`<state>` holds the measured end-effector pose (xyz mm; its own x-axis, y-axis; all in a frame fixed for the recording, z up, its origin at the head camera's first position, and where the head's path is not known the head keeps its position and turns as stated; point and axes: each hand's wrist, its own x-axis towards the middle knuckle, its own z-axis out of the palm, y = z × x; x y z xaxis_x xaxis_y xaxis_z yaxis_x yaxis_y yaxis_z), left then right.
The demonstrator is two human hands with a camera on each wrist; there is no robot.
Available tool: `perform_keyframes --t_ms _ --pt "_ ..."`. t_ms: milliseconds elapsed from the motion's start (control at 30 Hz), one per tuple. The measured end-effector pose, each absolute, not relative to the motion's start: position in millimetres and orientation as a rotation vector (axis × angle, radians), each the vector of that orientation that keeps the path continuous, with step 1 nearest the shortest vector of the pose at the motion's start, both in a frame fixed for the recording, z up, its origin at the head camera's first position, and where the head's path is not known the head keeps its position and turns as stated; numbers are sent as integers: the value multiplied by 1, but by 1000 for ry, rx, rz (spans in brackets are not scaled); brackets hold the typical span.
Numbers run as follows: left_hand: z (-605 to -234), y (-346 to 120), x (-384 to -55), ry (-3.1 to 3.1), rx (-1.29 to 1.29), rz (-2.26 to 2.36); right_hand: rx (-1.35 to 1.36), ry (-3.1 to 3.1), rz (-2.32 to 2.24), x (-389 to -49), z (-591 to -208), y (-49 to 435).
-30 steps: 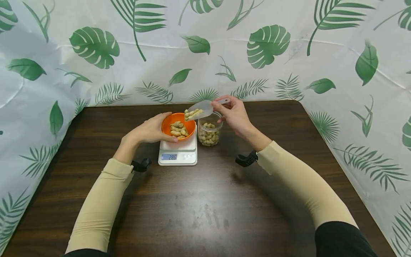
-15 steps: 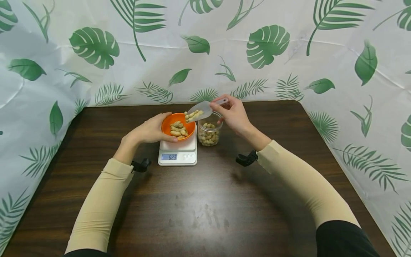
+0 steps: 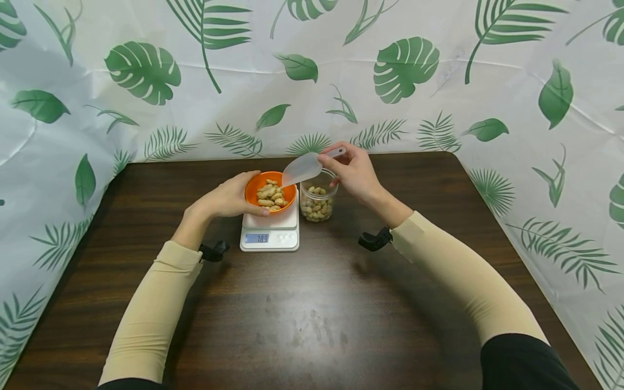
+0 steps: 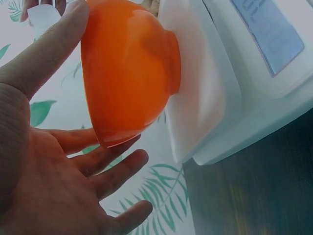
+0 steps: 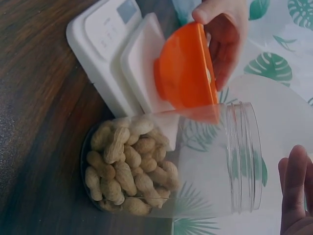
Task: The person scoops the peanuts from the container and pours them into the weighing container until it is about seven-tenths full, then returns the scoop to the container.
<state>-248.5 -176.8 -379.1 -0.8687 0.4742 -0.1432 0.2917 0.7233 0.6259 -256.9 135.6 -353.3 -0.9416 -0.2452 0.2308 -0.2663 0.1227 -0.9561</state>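
Observation:
An orange bowl (image 3: 252, 189) of peanuts stands on a white kitchen scale (image 3: 270, 222) with a lit display. My left hand (image 3: 226, 197) steadies the bowl by its rim, thumb on the near side and fingers toward the far side. In the left wrist view, the outer fingers spread away from the bowl (image 4: 129, 73). My right hand (image 3: 358, 173) pinches the handle of a translucent scoop (image 3: 301, 169), tilted down with its tip over the bowl's right rim. Below the scoop is a clear jar (image 5: 244, 161), open at the top and partly filled with peanuts (image 5: 132, 171).
The jar stands close against the scale's right side. All of this sits near the back of a dark wooden table (image 3: 312, 303). A white leaf-print sheet (image 3: 341, 81) rises behind the table. Black wrist straps hang below both hands.
Peanuts have left the scoop and the heap in the bowl has grown. The scoop has tipped further down to the left. The digits on the scale have changed. My left hand stays put.

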Motion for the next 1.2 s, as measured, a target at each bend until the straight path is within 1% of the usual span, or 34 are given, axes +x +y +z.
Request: perform_keyframes --t_ms 533,967,1200 --pt "-379 -176 -248 2643 614 877 508 -2317 2035 -254 -350 148" --pt "-380 -174 -248 2637 601 913 456 -2380 1968 -252 -338 166" --pt "-378 -164 -246 2710 633 921 454 -2404 1928 -251 -330 176"
